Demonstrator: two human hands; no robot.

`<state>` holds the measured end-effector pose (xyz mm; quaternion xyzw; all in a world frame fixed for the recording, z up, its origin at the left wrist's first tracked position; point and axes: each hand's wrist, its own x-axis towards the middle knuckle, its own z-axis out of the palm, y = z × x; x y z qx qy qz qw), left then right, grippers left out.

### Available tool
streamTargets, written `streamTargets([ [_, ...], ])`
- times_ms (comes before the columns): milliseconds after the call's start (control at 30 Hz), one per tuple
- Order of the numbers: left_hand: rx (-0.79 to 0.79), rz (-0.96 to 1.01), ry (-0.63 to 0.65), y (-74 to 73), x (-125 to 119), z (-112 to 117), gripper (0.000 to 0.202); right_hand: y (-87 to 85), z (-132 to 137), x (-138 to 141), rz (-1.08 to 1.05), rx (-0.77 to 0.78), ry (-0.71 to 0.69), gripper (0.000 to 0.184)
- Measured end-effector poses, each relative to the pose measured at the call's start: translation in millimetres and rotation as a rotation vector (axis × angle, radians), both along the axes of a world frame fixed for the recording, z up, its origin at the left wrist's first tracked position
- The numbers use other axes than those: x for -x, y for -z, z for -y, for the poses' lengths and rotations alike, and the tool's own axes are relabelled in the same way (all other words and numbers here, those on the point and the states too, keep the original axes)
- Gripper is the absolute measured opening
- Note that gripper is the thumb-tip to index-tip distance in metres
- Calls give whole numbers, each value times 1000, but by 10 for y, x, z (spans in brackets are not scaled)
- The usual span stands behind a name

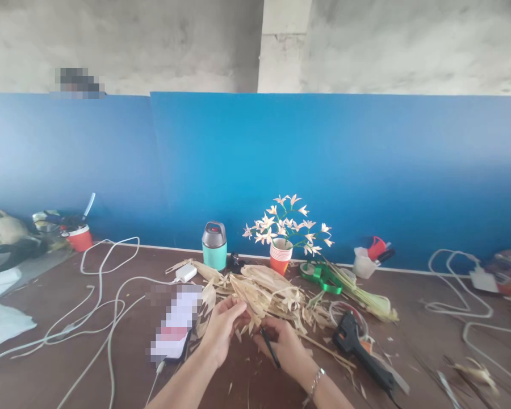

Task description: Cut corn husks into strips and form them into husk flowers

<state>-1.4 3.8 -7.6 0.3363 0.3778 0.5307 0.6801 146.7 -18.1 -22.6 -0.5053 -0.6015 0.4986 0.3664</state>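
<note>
The dried husk (247, 288) stands a little below the centre of the frame, lifted above the desk (221, 392). It is a pale straw-yellow piece, thin and papery, broad across its middle and narrowing toward a tip at its upper left, with fine lengthwise ribs. Its lower end disappears between the fingers.

The left hand (227, 325), at the lower centre, pinches the lower left edge of the husk between thumb and fingers. The right hand (284, 345), just right of it, is closed around a slim black tool (271, 347), which slants from the husk's lower end down to the right. It may be scissors or a knife; the fingers hide too much to be sure. A silver bracelet (316, 382) circles the right wrist.

Behind the hands lies a loose heap of husks (276, 278) in the same dry beige, creased and overlapping. Above the heap, right of centre, cream star-shaped flowers (267, 222) on green stems stand in a red-and-white stack of paper cups (280, 258). A black glue gun (361, 349) lies at the lower right.
</note>
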Motion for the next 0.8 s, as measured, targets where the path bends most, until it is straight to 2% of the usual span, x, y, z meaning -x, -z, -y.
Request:
streamTargets([
  [233, 19, 64, 17, 66, -43, 14, 18, 20, -17, -6, -35, -62, -17, 7],
  [400, 38, 134, 22, 53, -46, 18, 19, 33, -28, -15, -5, -88, -11, 7],
  [600, 10, 181, 21, 32, -50, 20, 20, 35, -31, -7, -32, -13, 3, 10],
  [667, 1, 183, -32, 48, -30, -9, 19, 15, -17, -14, -33, 33, -18, 13],
  [800, -9, 155, -238, 66, 93, -128, 22, -44, 22, -66, 49, 113, -90, 15],
])
